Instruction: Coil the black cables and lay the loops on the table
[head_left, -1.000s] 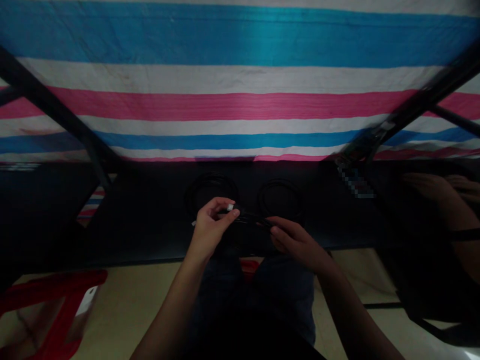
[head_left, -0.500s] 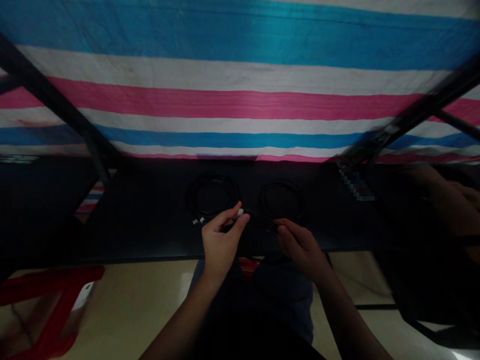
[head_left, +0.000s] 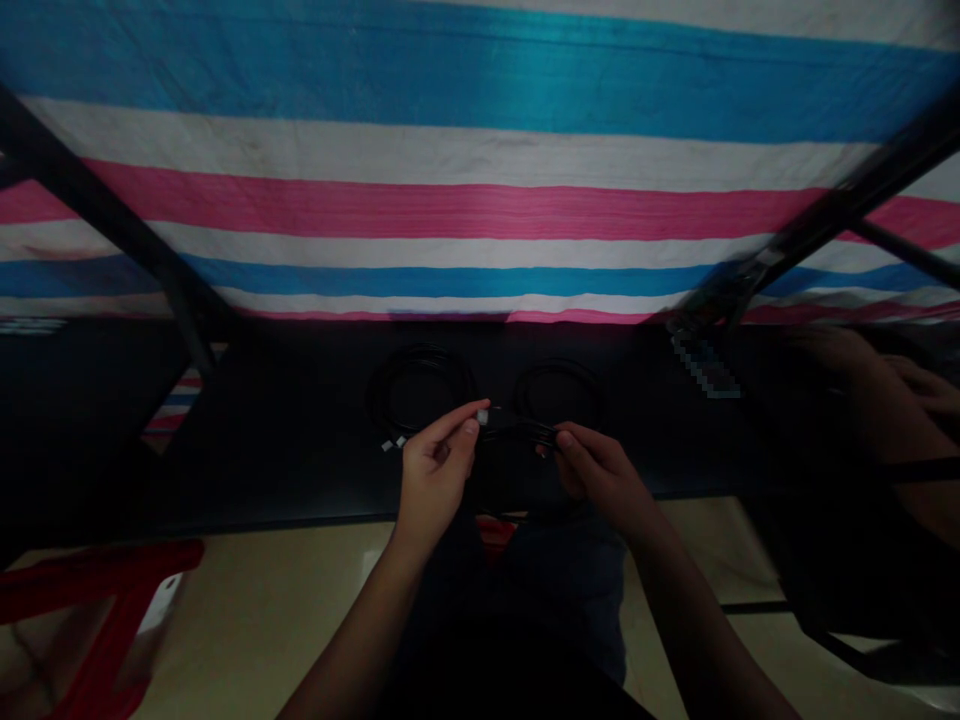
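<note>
Item: black cable (head_left: 517,432), thin, held just above the near edge of the dark table (head_left: 300,440), between your hands. Your left hand (head_left: 435,470) pinches the end by its pale plug (head_left: 482,416), thumb and forefinger closed on it; your right hand (head_left: 596,475) is closed round the gathered strands. Likely light, limp, springy, prone to uncoil; grip the bundle, not the plug. Two coils (head_left: 420,392) lie beyond. Another person's hand (head_left: 870,390) rests at right.
</note>
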